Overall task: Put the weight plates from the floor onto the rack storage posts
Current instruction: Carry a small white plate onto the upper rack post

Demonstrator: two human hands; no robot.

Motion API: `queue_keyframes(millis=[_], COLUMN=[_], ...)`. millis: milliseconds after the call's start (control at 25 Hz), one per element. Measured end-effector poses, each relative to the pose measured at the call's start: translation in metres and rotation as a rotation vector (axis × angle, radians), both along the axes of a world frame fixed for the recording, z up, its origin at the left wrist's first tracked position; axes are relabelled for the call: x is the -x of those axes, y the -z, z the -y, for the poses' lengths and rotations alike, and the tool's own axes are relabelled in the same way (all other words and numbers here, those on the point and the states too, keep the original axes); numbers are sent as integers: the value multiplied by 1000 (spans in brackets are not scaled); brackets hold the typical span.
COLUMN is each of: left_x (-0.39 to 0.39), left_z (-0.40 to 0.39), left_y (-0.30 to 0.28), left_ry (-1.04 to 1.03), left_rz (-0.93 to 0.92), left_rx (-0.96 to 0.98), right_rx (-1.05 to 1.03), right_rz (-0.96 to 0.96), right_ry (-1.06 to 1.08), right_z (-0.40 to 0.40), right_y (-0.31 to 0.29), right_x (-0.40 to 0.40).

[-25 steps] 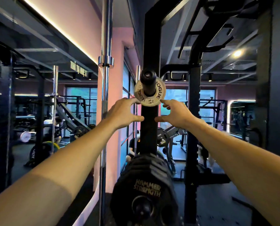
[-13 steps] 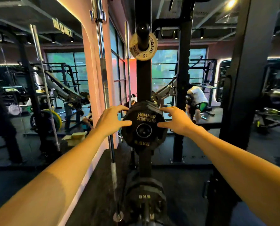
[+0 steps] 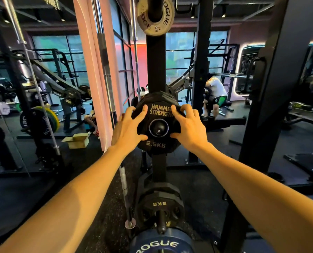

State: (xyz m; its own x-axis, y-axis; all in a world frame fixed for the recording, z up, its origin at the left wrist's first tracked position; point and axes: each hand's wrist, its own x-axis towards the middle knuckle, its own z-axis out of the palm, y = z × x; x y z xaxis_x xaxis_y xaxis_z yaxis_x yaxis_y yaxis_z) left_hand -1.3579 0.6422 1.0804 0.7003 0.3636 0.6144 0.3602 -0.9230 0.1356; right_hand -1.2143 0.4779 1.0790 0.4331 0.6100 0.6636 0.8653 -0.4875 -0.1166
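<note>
1. Since half a second ago, both hands have closed the gap to the black rubber-coated 2.5 kg weight plate (image 3: 158,125) marked "HAMMER STRENGTH"; before, they hung just short of its rim, and now they are on it.
2. The left hand (image 3: 128,127) holds the plate's left edge, its grip partly closed, with spread, bent fingers over the face and the thumb at the lower rim.
3. The right hand (image 3: 188,126) holds the right edge the same way, fingers curled over the upper face and thumb pointing in toward the hub.
4. The plate sits on a storage post at mid height of the black steel rack upright (image 3: 155,66), at the front of a stack of similar plates.
5. Above it, near the top of the upright, hangs a small grey round "ROGUE" plate (image 3: 155,17) on its own post.
6. Below, a black 5 kg plate (image 3: 160,205) sits on a lower post, and a blue "ROGUE" bumper plate (image 3: 159,243) shows at the bottom edge.
7. A chrome barbell (image 3: 106,73) stands upright just left of the rack, its end on the dark rubber floor (image 3: 97,189).
</note>
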Motion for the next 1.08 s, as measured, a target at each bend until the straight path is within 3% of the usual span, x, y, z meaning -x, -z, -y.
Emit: queue_keyframes(millis=[360, 520, 800, 1080], left_x=[-39, -46, -27, -11], left_z=[-42, -46, -32, -26], left_y=[15, 18, 1, 44], left_ry=[34, -14, -71, -47], left_rz=[149, 106, -93, -11], left_rx=[-103, -175, -115, -54], right_rx=[-31, 14, 146, 5], right_rz=[107, 104, 29, 27], right_ry=[-20, 5, 81, 1], right_z=[-32, -39, -29, -25], right_y=[12, 12, -1, 38], right_x=[-51, -56, -27, -25])
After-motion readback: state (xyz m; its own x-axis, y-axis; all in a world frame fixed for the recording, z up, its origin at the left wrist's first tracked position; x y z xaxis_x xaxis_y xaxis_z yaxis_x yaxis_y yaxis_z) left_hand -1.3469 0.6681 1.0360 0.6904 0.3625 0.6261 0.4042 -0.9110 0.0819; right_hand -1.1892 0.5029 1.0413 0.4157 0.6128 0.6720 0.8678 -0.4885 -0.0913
